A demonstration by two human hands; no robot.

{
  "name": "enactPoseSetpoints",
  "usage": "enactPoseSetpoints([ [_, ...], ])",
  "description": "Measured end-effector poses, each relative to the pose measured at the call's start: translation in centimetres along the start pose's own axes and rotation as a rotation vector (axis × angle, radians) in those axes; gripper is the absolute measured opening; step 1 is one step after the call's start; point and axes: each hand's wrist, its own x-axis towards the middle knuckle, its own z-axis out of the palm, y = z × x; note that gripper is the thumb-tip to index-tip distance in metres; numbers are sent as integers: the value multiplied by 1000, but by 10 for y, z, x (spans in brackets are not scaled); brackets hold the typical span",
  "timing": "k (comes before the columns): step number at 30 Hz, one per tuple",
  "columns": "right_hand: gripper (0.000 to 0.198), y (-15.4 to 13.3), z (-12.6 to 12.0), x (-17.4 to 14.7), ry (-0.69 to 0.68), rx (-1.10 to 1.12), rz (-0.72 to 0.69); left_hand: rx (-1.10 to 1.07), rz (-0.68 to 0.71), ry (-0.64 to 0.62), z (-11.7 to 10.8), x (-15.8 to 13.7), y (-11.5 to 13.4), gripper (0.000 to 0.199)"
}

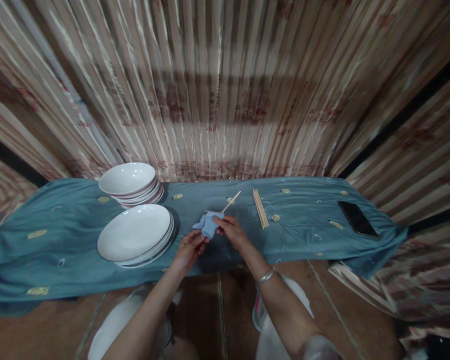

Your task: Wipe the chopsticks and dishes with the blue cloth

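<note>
Near the front middle of the table, my right hand [230,230] is closed on a light blue cloth [209,223] wrapped around a chopstick [232,201]. The chopstick's bare end sticks out of the cloth, up and to the right. My left hand [192,245] is closed at the cloth's lower left side, its fingertips pinched together. Whether it grips the cloth or the chopstick's hidden end, I cannot make out. Right of my hands lies a small bundle of wooden chopsticks [261,208], side by side on the tablecloth.
A teal patterned tablecloth [307,220] covers the long table. On the left stand a stack of white plates [135,232] and, behind it, a stack of white bowls [128,179]. A black phone [357,218] lies at the right. Pleated curtains [217,90] hang directly behind.
</note>
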Motion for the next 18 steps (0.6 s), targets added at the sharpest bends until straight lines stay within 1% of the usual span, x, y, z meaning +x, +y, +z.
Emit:
enactPoseSetpoints([
  [3,42,-1,-3,1,17,8,10,11,-28,15,-2,0,1,39],
  [9,43,-5,-12,4,57,36,-4,42,-38,28,-3,1,2,38],
  [14,41,-12,-29,8,103,95,-39,47,-51,57,-4,1,2,36],
  [18,39,-19,-46,11,182,122,-52,69,-29,30,-5,0,3,36],
])
